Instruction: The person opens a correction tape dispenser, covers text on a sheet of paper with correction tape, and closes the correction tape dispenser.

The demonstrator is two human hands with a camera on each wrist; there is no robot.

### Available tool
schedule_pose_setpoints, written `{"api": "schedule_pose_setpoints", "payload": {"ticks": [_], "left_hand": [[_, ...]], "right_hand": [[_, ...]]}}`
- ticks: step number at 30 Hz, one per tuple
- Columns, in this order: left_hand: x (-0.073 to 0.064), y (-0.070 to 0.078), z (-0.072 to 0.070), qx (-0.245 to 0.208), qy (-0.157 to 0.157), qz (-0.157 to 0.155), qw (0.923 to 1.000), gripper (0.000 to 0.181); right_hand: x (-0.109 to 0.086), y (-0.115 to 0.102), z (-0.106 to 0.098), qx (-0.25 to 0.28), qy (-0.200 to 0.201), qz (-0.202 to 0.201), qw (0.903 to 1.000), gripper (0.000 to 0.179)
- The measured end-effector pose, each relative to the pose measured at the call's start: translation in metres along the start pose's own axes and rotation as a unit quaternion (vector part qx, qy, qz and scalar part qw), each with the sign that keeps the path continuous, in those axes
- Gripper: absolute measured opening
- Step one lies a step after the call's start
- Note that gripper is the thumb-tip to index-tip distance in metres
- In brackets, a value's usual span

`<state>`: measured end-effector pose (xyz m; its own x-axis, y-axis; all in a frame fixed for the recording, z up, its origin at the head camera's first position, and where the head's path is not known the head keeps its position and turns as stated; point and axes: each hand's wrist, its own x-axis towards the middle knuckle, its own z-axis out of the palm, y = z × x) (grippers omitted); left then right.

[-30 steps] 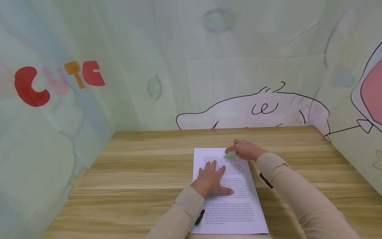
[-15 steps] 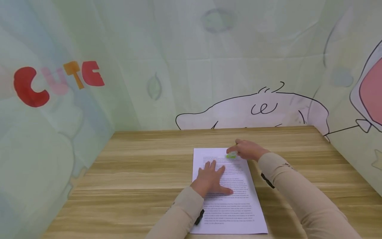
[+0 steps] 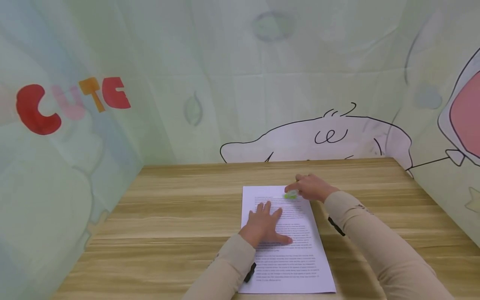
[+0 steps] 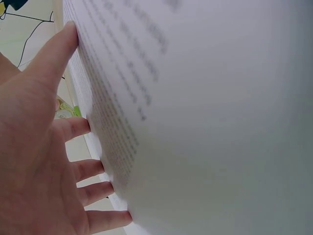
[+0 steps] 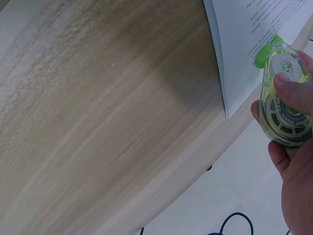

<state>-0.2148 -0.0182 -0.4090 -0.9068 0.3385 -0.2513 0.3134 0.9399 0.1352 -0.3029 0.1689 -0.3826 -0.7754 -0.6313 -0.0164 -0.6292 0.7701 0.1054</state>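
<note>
A stack of printed white paper (image 3: pixel 296 266) lies on the wooden table. My left hand (image 3: pixel 264 227) rests on it left of the middle, fingers and thumb spread. In the left wrist view the fingertips (image 4: pixel 122 217) touch the page. At the top right of the sheet my right hand (image 3: pixel 311 188) grips a correction tape dispenser (image 5: pixel 286 117), clear-bodied with a green tip. Its tip (image 5: pixel 263 55) is at the printed lines; whether it touches the paper I cannot tell. The thumb presses on the dispenser's side, and part of its body is hidden by the hand.
The wooden table (image 3: pixel 180 225) reaches back to a cloth backdrop (image 3: pixel 225 83) with cartoon drawings, which also hangs at the left and right. Beside the paper's right edge the right sleeve (image 3: pixel 375 237) crosses the table.
The right hand with the correction tape has shifted very slightly to the right since one second ago, and is nearly still over the last half second. The left hand stays in place.
</note>
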Motion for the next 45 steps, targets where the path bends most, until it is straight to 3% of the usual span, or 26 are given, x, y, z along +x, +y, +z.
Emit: {"api": "schedule_pose_setpoints", "payload": {"ticks": [39, 42, 45], "left_hand": [[0.0, -0.003, 0.002, -0.001, 0.007, 0.002, 1.0, 0.096], [0.001, -0.003, 0.002, -0.009, 0.006, 0.004, 0.9999, 0.096], [0.001, -0.003, 0.002, -0.011, 0.005, 0.0, 0.9999, 0.096]], "right_hand": [[-0.007, 0.008, 0.0, 0.017, 0.003, -0.003, 0.9998, 0.041], [-0.009, 0.01, 0.004, 0.044, 0.019, 0.004, 0.9988, 0.041], [-0.011, 0.013, 0.01, 0.122, 0.037, 0.036, 0.9912, 0.041]]}}
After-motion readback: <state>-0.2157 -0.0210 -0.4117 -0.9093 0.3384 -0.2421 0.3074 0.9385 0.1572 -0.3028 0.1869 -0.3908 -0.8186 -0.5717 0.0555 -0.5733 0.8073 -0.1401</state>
